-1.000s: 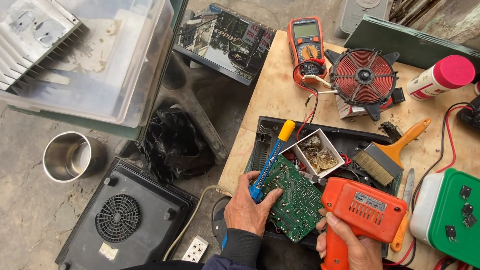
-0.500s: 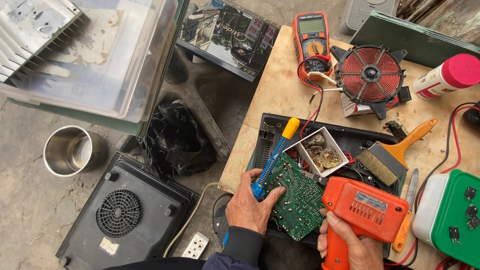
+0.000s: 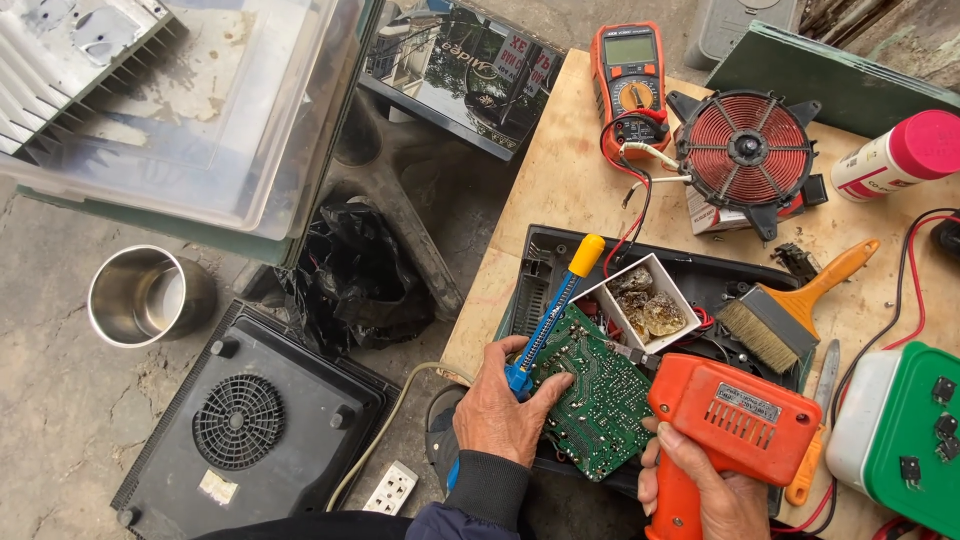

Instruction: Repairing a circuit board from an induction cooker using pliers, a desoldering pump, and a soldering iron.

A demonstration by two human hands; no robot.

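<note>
My left hand (image 3: 497,415) comes up from the bottom edge, its back toward me and the wrist in a dark cuff. The fingers curl round to the right of the palm, the thumb lies up along the top, and the grip is closed, fingertips pressing inward just beyond the knuckles. My right hand (image 3: 705,490) sits lower and to the right, only partly in view, wrapped tight in a fist-like hold. Its thumb (image 3: 672,440) reaches up over the front of the grip; the other fingers fold round behind. The two hands are near each other, not touching.
</note>
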